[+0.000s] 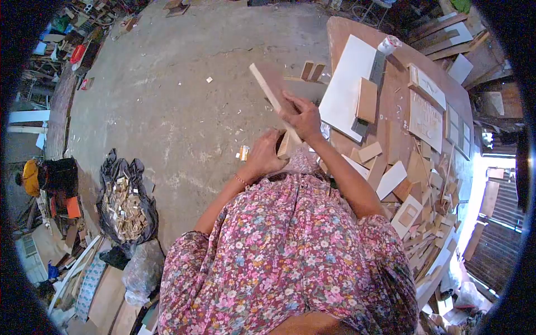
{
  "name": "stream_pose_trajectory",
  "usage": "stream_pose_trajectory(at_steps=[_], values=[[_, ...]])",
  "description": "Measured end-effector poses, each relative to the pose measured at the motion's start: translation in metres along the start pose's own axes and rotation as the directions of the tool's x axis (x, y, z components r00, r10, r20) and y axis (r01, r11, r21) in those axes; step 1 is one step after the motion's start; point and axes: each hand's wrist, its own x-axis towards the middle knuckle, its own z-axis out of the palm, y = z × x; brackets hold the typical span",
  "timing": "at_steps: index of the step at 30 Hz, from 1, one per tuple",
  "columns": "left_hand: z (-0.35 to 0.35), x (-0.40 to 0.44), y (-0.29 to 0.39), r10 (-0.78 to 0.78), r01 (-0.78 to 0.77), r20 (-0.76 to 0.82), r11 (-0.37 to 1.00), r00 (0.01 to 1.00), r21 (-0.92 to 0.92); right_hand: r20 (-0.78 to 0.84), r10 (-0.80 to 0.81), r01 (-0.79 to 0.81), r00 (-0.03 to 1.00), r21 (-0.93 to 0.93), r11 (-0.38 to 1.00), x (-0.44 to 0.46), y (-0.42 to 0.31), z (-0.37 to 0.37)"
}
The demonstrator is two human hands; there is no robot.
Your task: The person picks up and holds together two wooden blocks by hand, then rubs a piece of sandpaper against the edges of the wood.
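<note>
A flat wooden board with a pale edge slants up and away in front of my body. My right hand is closed around its lower part, fingers over the face. Closer to my body, my left hand is closed on a small light wooden piece by the board's near end. Whether that piece touches the board is hard to tell. My left fingertips are partly hidden behind it.
On the right, a worktable holds a white panel, a brown block, a white cup and heaped wood offcuts. A black sack of wood scraps stands on the concrete floor at left.
</note>
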Motion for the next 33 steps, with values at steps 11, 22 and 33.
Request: stream_pose_trajectory(at_steps=[11, 22, 33], values=[[-0.004, -0.009, -0.003, -0.217, 0.238, 0.188, 0.966, 0.958, -0.098, -0.049, -0.218, 0.210, 0.975, -0.121, 0.970, -0.002, 0.020, 0.013], [-0.024, 0.015, 0.004, -0.432, 0.468, 0.345, 0.221, 0.833, -0.856, 0.169, 0.088, -0.191, 0.982, 0.888, 0.419, -0.001, 0.056, -0.017], [0.006, -0.006, 0.000, -0.450, 0.623, 0.465, 0.319, 0.763, -0.714, 0.206, 0.115, -0.229, 0.972, 0.939, 0.257, -0.009, 0.031, -0.015]])
